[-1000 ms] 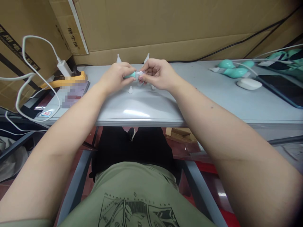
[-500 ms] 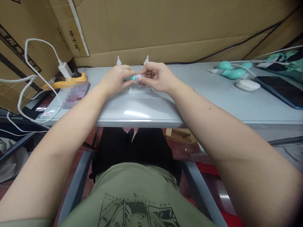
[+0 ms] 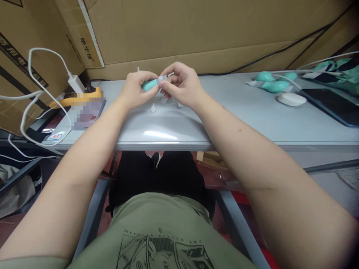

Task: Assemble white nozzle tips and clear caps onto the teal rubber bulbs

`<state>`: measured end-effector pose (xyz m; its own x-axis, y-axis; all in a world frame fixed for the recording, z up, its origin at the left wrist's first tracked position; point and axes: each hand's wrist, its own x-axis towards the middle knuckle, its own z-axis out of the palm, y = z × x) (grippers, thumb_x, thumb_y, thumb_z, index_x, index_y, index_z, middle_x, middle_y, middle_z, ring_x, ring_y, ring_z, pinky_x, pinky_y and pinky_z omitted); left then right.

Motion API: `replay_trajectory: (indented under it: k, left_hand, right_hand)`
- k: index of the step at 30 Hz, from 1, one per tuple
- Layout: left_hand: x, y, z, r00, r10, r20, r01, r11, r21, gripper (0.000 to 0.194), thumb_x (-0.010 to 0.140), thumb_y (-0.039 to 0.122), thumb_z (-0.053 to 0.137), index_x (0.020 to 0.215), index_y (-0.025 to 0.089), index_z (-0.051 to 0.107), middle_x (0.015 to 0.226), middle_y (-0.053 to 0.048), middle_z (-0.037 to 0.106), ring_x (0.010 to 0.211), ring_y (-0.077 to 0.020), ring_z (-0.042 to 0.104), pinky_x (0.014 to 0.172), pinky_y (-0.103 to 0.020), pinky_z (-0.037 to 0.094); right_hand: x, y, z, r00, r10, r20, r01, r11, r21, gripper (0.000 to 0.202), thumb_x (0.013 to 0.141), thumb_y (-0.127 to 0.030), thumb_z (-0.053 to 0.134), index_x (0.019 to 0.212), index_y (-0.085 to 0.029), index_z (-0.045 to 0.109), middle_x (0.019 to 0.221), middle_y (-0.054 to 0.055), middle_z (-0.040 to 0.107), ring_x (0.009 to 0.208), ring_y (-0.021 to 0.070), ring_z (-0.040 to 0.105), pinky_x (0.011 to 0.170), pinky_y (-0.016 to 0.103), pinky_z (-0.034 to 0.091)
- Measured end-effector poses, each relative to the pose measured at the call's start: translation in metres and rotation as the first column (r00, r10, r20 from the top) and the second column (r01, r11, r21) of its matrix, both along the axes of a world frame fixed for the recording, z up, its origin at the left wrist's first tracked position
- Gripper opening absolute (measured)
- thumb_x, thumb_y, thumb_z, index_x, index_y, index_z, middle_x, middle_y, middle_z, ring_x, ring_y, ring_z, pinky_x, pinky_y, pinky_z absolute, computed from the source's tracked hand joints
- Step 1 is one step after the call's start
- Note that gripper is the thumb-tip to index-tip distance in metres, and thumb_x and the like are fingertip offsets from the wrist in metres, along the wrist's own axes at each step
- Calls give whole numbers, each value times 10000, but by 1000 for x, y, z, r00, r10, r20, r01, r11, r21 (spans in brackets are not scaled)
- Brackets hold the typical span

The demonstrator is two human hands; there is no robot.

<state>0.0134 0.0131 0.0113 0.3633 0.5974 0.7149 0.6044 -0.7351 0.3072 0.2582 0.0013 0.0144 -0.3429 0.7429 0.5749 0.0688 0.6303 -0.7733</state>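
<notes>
in the head view, two bare hands meet over the light grey, flat tabletop (image 3: 238, 116). the left hand (image 3: 136, 87) has its grip closed around a rounded, mint-green bulb (image 3: 148, 85), held up above the tabletop. the right hand (image 3: 181, 84) has its grip pinched on a small, see-through plastic piece (image 3: 161, 79) at the end of the bulb.

the step in hand seems to be working at the spot where these two meet. i cannot tell if they are going together or coming apart. the next move seems to call for keeping the bulb still without squashing it, and the little piece straight in line with it.

a small, white, cone-shaped tip (image 3: 153, 108) stands upright on the tabletop, just below the left hand. some small, pale pieces (image 3: 179, 105) sit under the right hand, partly hidden.

the bulb may be hollow, but its inside does not show. well off to the right, a smooth, white, rounded case (image 3: 291, 99) looks shut, so what is in it is hidden. on the left, a big, brown cardboard box (image 3: 17, 78) shows only its outside.
</notes>
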Motion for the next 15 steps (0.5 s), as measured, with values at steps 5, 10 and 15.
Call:
replay_trajectory:
  k: [5, 10, 15]
  left_hand:
    - [-11, 10, 3, 995, 10, 103, -8, 1000, -26, 353, 1136, 554, 855, 1256, 224, 893, 1208, -132, 902, 1183, -349, 868, 1161, -480, 681]
    - [-19, 15, 2, 992, 25, 123, -19, 998, -56, 428, 1104, 660, 887, 1166, 237, 880, 1130, -124, 878, 1101, -347, 842, 1113, -510, 685]
    - [-14, 14, 1, 993, 31, 115, -23, 997, -67, 478, 1117, 719, 875, 1143, 241, 859, 1089, -112, 856, 1060, -333, 819, 1128, -525, 674]
  right_hand:
    - [7, -3, 0, 973, -155, 172, 126, 978, 165, 461, 1089, -536, 986, 961, -342, 588, 811, 11, 699, 817, 319, 709, 896, 528, 669]
    - [7, -18, 3, 843, -168, 512, -62, 913, 402, 94, 1039, -309, 816, 993, -273, 741, 982, 80, 805, 1017, 398, 735, 1025, 589, 605]
    - [0, -29, 5, 724, -143, 675, -231, 872, 432, 213, 1040, -231, 746, 1180, -227, 906, 1052, 133, 853, 1219, 474, 675, 1155, 662, 519]
